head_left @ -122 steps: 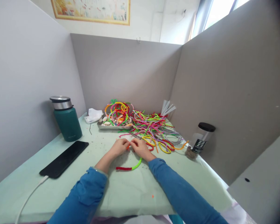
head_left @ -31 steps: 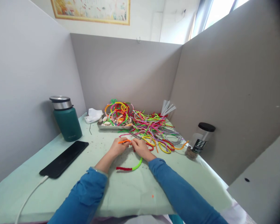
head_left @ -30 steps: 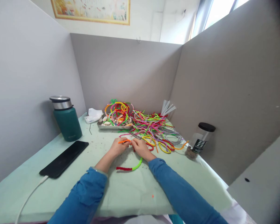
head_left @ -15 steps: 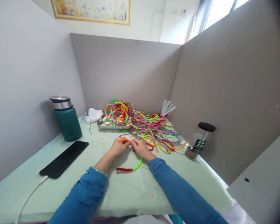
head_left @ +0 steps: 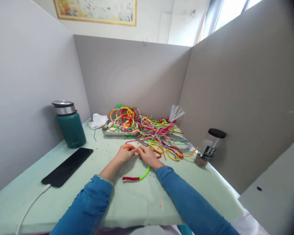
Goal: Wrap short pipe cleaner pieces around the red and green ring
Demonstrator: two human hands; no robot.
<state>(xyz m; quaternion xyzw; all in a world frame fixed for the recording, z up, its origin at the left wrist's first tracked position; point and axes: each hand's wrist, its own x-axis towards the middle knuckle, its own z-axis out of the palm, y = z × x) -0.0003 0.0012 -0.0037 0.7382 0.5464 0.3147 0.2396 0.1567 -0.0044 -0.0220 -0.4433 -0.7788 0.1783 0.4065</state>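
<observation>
My left hand (head_left: 124, 153) is closed on an orange pipe cleaner (head_left: 128, 146), whose bent end shows above the fingers. My right hand (head_left: 147, 154) pinches at the same spot, its fingertips meeting the left ones, where a bit of orange shows between them. Below my right hand hangs a curved green and red pipe cleaner (head_left: 144, 174), its red end toward the left; whether it joins the orange one is hidden by the fingers. Just beyond my hands lie scissors (head_left: 142, 142) and looped yellow and red pipe cleaners (head_left: 173, 154).
At the back stand a metal tray (head_left: 120, 133) of shells and pipe-cleaner rings and a heap of loose pipe cleaners (head_left: 156, 125). To the left are a green bottle (head_left: 71, 129), a phone (head_left: 67, 167) on a cable and tissues (head_left: 98, 120). A clear jar (head_left: 210, 147) leans at right.
The green and red pipe cleaner's tail has shifted very slightly. Both hands stay nearly in place, with only small finger movement.
</observation>
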